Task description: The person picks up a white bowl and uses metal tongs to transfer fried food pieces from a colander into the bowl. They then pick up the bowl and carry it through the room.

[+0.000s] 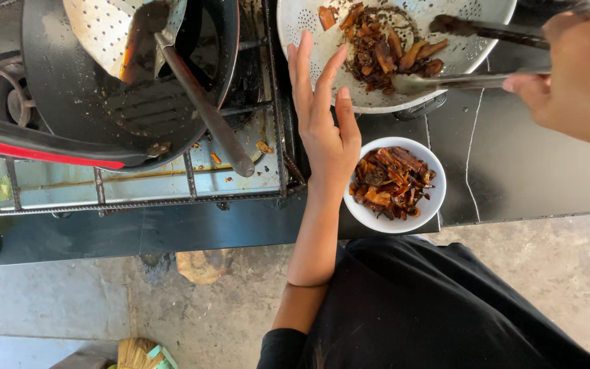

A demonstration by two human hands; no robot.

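Two hands: left hand (326, 130) flat, right hand (571, 75) gripping one spoon (445, 82).

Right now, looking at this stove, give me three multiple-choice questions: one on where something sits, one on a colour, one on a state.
1. Where is the small bowl of fried pieces?
A. Just below the colander, beside the left hand
B. Inside the wok
C. On the floor

2. What colour is the small bowl?
A. Red
B. White
C. Green

3. How is the left hand?
A. Clenched in a fist
B. Gripping the bowl
C. Open, fingers spread, holding nothing

Answers:
1 A: the bowl rests on the dark counter under the colander.
2 B: its rim shows white.
3 C: the palm is flat and empty, while the right hand holds tongs over the colander.
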